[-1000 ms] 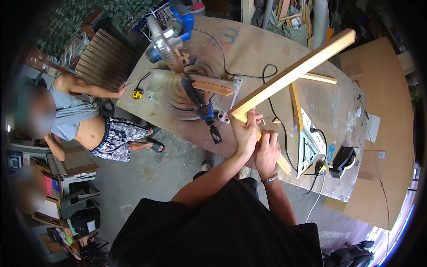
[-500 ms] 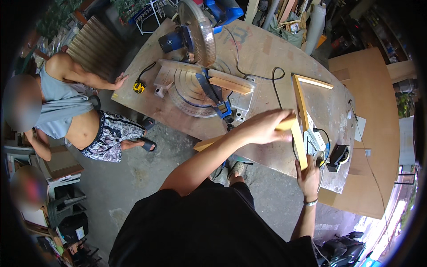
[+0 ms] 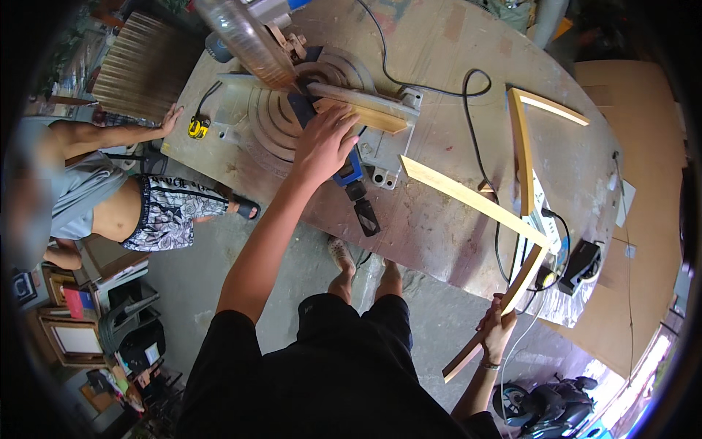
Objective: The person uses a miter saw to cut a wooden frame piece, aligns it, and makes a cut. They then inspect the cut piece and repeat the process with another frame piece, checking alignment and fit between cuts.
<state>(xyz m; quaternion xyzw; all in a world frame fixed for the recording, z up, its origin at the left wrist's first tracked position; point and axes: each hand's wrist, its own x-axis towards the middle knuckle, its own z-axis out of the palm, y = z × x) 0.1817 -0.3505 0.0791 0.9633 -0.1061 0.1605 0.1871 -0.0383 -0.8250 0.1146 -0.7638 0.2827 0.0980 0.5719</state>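
- Left hand (image 3: 324,143) is off the long wooden strip (image 3: 468,199); it now rests flat on the miter saw (image 3: 322,95) base, by the short wood piece (image 3: 369,115) against the fence. Half a second ago it gripped the strip over the table edge.
- Right hand (image 3: 497,331) now holds the lower leg of the joined strips (image 3: 491,322) alone, below the table edge; a second ago both hands were together on the raised strip.
- The long wooden strip, raised high across the workbench (image 3: 439,66) a second ago, now lies low, slanting from near the saw base toward the right hand.
- The bystander's hand (image 3: 172,117) at the bench's left corner now rests close to the yellow tape measure (image 3: 196,129).
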